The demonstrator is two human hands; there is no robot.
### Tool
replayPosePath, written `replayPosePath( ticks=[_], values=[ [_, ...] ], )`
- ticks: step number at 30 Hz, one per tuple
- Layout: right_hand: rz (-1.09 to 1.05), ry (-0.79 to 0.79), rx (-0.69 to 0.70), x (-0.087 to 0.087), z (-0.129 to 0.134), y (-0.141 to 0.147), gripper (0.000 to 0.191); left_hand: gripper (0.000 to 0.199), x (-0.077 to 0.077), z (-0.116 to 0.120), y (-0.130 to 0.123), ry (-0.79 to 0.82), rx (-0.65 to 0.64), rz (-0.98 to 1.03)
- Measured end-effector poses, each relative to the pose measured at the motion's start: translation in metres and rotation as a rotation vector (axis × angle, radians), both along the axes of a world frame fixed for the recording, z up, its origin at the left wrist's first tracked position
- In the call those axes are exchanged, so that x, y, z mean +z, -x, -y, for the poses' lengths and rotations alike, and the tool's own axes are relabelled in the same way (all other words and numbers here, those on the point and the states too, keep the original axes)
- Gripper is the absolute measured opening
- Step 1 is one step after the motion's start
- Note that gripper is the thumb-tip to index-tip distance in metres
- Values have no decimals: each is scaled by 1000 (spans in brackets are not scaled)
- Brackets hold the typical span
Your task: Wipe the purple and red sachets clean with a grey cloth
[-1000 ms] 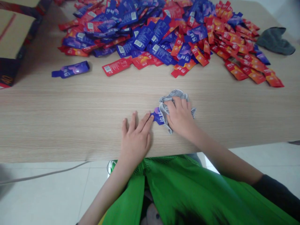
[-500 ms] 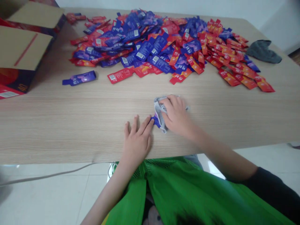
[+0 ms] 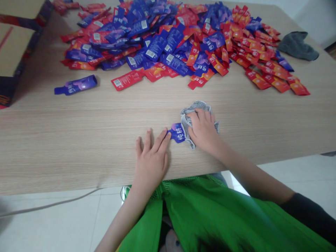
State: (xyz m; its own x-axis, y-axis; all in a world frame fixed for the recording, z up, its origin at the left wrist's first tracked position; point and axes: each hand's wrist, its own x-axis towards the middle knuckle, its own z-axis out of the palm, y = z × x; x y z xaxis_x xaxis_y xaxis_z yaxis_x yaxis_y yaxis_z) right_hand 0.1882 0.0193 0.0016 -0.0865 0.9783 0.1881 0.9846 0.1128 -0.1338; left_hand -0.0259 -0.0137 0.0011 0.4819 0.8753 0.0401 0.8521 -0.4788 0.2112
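Head view: The left hand [image 3: 151, 162] lies palm down with its fingers extended and spread. It has nothing enclosed in its grasp; two fingertips bear on the narrow neck of a blue-purple sachet [image 3: 177, 134] and pin it to the wood-grain table [image 3: 78, 140]. The thumb lies alongside, not wrapped around anything.

The right hand [image 3: 204, 134] is partly closed, fingers curled into a crumpled grey cloth [image 3: 198, 104] with a pale edge. Cloth shows beyond the fingertips and on both sides of the hand. How firmly the thumb closes beneath cannot be told.

The sachet lies flat near the front edge of the table, between the two hands, its neck toward the left hand. White characters are visible on its exposed part; the other end passes under the cloth and is hidden.

Beyond the hands, a heap of red and blue sachets [image 3: 157, 43] extends across the far side of the table. A single blue sachet [image 3: 78, 85] lies apart, left of the heap, near a printed cardboard box [image 3: 15, 49]. A dark grey cloth [image 3: 299, 46] rests to the right of the heap. The person wears a green garment [image 3: 223, 210].
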Motion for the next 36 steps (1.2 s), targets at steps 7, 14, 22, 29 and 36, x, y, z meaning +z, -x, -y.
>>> replayPosePath(
  ticks=[7,14,22,29,36],
  values=[
    [-117,-49,-76,-4,-4,-22,31,56,0,1,0,-9,3,0],
    [-182,-54,131,15,-8,32,31,52,1,0,-1,-26,-3,-8],
    [20,32,177,7,-7,35,35,53,2,0,0,-18,-1,-9],
    [-16,-19,-39,-7,6,-23,37,56,-1,-1,0,-32,-4,5],
    [-209,-128,-63,6,-4,-23,32,55,-2,0,1,-56,-1,15]
  ],
)
